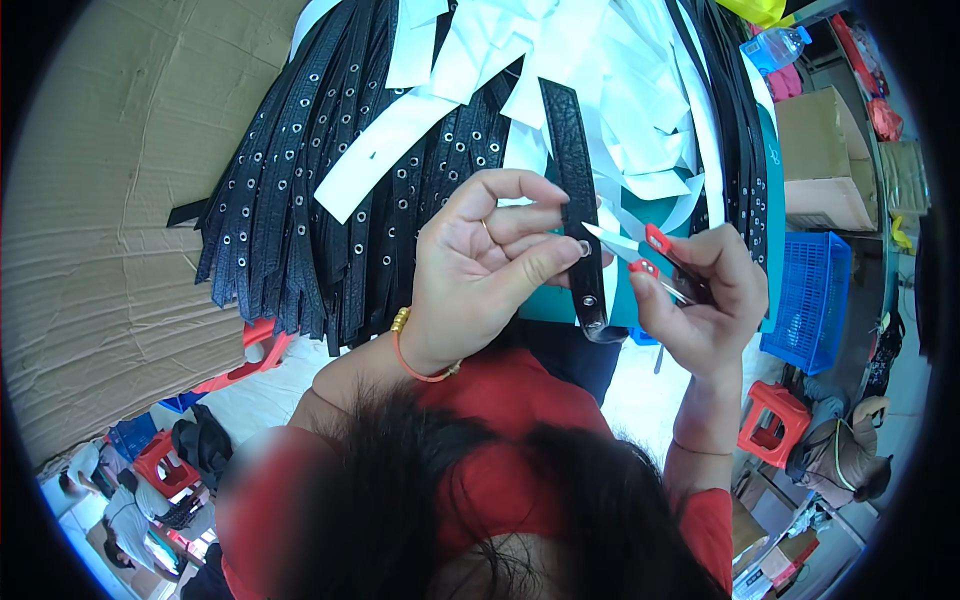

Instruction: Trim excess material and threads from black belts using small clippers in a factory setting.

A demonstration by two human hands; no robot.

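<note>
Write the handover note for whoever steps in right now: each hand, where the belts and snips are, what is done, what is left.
Left hand: pinches a black belt strap beside a metal eyelet, holding it upright over the table.
Right hand: holds small red-handled thread snips, blade tips right at that eyelet.
Things: pile of black eyelet belts fanned across the table to the left; white paper strips lie over them.
Done: one strap is picked up and presented to the snips.
Left: the trim at this eyelet looks unfinished; how many straps in the pile are already trimmed cannot be told.
</note>
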